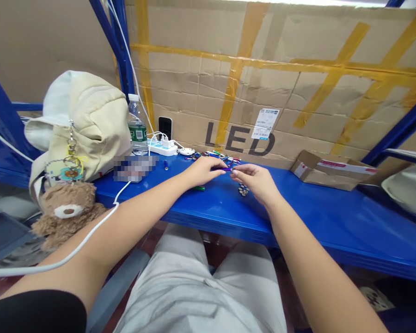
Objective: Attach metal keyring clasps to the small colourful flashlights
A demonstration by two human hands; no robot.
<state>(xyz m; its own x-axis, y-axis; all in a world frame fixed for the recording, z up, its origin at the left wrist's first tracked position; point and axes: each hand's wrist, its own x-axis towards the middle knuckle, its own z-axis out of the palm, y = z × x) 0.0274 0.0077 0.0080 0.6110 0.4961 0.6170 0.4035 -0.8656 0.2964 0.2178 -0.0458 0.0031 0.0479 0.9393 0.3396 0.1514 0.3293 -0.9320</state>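
Note:
Over the blue shelf top (215,208), both hands meet at a thin purple pen-like tube (226,169). My left hand (204,170) pinches its left part between thumb and fingers. At the tube's right end, the fingertips of my right hand (254,180) are closed, with a small greyish bit showing at them. Just behind the hands lies a pile of colourful metallic pen-like pieces (213,154), partly hidden. A green tube (198,188) rests below my left hand. Several small round silvery pieces (243,189) sit beside my right hand, partly covered by it.
At left stand a cream backpack (90,115) with a teddy bear (67,208), and a water bottle (137,129). Behind are a power strip (162,147) and phone (165,127). A small blue cylinder (165,165) stands nearby. An open cardboard box (333,171) is at right. A white cable (90,240) crosses my left arm.

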